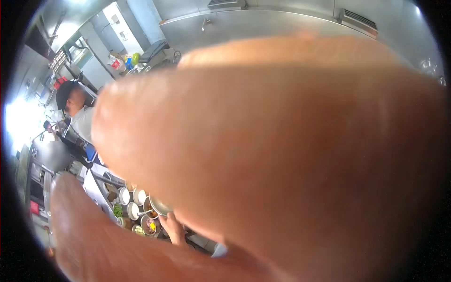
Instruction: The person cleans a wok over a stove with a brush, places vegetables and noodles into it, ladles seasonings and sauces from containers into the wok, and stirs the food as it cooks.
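My right hand (pixel 263 141) is right in front of the lens, blurred, and covers most of the view. Its fingers stretch leftward across the middle, with the thumb lower left and a wide gap between them; nothing shows in that gap but the kitchen behind. Far below, my left hand (pixel 174 229) is small and partly hidden by the right. Its fingers close on the edge of a round metal bowl (pixel 161 207), of which only part shows. Beside that bowl stand several containers of ingredients, among them chopped greens (pixel 117 209) and a white-filled pot (pixel 133 211) with a spoon handle.
A person (pixel 82 120) in a dark cap and light shirt stands at the left by the worktop. A steel counter edge (pixel 96 192) runs beside the containers. Behind are a steel wall (pixel 282 21) and vents (pixel 359 21). Bags and a green item (pixel 136 58) sit at the back.
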Demonstrator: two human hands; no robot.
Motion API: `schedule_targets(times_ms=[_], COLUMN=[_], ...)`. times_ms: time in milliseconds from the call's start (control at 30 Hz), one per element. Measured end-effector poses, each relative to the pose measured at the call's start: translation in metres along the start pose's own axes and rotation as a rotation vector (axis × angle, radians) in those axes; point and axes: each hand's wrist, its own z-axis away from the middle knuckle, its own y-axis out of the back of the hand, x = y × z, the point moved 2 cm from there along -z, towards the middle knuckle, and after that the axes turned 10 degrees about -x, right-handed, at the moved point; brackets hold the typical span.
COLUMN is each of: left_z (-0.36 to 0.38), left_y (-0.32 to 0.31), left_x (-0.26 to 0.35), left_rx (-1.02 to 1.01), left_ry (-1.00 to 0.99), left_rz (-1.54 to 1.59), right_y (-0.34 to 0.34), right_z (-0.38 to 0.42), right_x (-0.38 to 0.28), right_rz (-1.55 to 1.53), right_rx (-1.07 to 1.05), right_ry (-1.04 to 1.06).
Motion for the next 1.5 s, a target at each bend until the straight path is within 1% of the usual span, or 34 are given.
schedule_targets(times_ms=[100, 267, 400, 433, 500, 533, 567, 600, 633, 667, 700, 733, 767, 800, 833, 867, 900, 933, 967, 1000, 1033, 1100, 1133, 1167, 1200, 1233, 1300, 1333, 1400, 1433, 1500], left_z=[0.003, -0.002, 0.023, 0.052, 0.056, 0.057, 0.057, 0.064, 0.076, 0.09, 0.102, 0.127, 0.15, 0.181, 0.209, 0.233, 0.254, 0.264, 0.278, 0.286, 0.284, 0.283, 0.283, 0.279, 0.274, 0.276, 0.281, 0.287, 0.283, 0.277, 0.267], left_y=[0.014, 0.056, 0.118, 0.149, 0.136, 0.141, 0.166, 0.179, 0.212, 0.228, 0.249, 0.271, 0.285, 0.337, 0.371, 0.398, 0.431, 0.453, 0.477, 0.507, 0.523, 0.557, 0.583, 0.605, 0.614, 0.621, 0.641, 0.64, 0.636, 0.627, 0.594], left_x=[-0.008, -0.027, -0.036, -0.048, -0.025, -0.019, -0.033, -0.014, -0.039, -0.032, -0.019, -0.013, -0.011, -0.031, -0.021, -0.03, -0.043, -0.037, -0.035, -0.053, -0.048, -0.043, -0.052, -0.059, -0.054, -0.058, -0.075, -0.089, -0.118, -0.116, -0.112], left_rx=[0.013, 0.027, 0.104, 0.158, 0.158, 0.192, 0.247, 0.3, 0.303, 0.382, 0.443, 0.572, 0.674, 0.773, 0.91, 0.983, 1.065, 1.238, 1.173, 1.309, 1.302, 1.342, 1.323, 1.305, 1.317, 1.321, 1.306, 1.261, 1.06, 1.036, 0.841], left_ry=[0.036, 0.106, 0.188, 0.211, 0.211, 0.201, 0.193, 0.163, 0.122, 0.15, 0.162, 0.136, 0.119, 0.106, 0.118, 0.05, 0.02, -0.01, -0.068, -0.014, -0.016, -0.146, -0.144, -0.14, -0.143, -0.146, 0.175, 0.353, 0.548, 0.551, 0.389], left_rz=[0.01, 0.035, 0.028, 0.015, 0.005, 0.009, 0.15, 0.198, 0.18, 0.225, 0.273, 0.273, 0.273, 0.244, 0.211, 0.239, 0.254, 0.33, 0.311, 0.342, 0.344, 0.34, 0.387, 0.435, 0.464, 0.472, 0.351, 0.241, 0.132, 0.121, 0.411], right_y=[-0.004, -0.007, -0.022, -0.036, -0.049, -0.095, -0.141, -0.187, -0.236, -0.299, -0.343, -0.383, -0.422, -0.447, -0.475, -0.469, -0.458, -0.444, -0.438, -0.45, -0.459, -0.477, -0.481, -0.484, -0.485, -0.484, -0.475, -0.467, -0.454, -0.453, -0.442], right_z=[0.026, 0.008, -0.016, -0.009, -0.035, -0.028, -0.019, -0.012, 0.012, 0.038, 0.054, 0.1, 0.152, 0.198, 0.246, 0.266, 0.261, 0.248, 0.237, 0.234, 0.226, 0.199, 0.183, 0.165, 0.151, 0.139, 0.124, 0.122, 0.122, 0.127, 0.153], right_x=[0.001, -0.036, -0.073, -0.111, -0.146, -0.149, -0.173, -0.199, -0.221, -0.231, -0.247, -0.252, -0.253, -0.271, -0.282, -0.3, -0.324, -0.345, -0.36, -0.366, -0.365, -0.374, -0.379, -0.384, -0.388, -0.392, -0.398, -0.399, -0.403, -0.403, -0.397], right_rz=[-0.023, -0.056, -0.154, -0.209, -0.353, -0.346, -0.436, -0.538, -0.696, -0.91, -0.895, -0.793, -0.576, -0.65, -0.801, -1.197, -1.204, -1.222, -1.235, -1.189, -1.189, -0.944, -0.931, -0.984, -1.038, -1.031, -0.948, -0.949, -0.83, -0.834, -0.879], right_rx=[-0.029, -0.091, -0.14, -0.158, -0.204, -0.577, -0.714, -0.914, -1.138, -1.199, -1.381, -1.106, -0.927, -1.032, -1.206, -1.521, -1.527, -1.601, -1.667, -1.682, -1.675, -1.544, -1.544, -1.492, -1.442, -1.442, -1.431, -1.427, -1.482, -1.476, -1.523], right_ry=[0.033, 0.086, 0.153, 0.179, 0.323, 0.514, 0.541, 0.597, 0.553, 0.496, 0.218, 0.038, 0.036, -0.042, -0.153, -0.74, -0.733, -0.63, -0.53, -0.378, -0.384, -0.125, -0.119, -0.134, -0.151, -0.144, -0.06, -0.071, -0.081, -0.11, -0.184])
